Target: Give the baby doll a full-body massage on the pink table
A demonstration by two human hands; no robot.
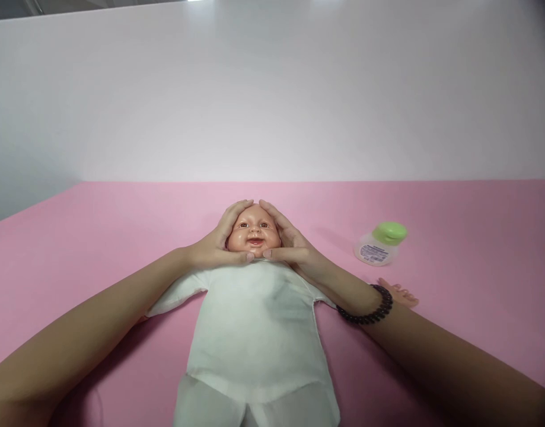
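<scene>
A baby doll point(258, 326) with a white cloth body lies face up on the pink table point(134, 219), its hard plastic head point(255, 230) toward the far side. My left hand point(219, 238) cups the left side of that head, its thumb along the chin. From the right, my right hand point(292, 240) holds the other side, with its thumb also at the chin. Both sets of fingertips nearly meet at the top of the forehead. My right forearm crosses over the doll's arm, and the doll's small hand point(399, 293) shows beyond it.
A clear bottle point(375, 250) with a green cap and a printed label stands on the table, right of the doll's head. Behind the table rises a pale wall point(272, 101). A dark beaded bracelet point(372, 311) circles my right wrist.
</scene>
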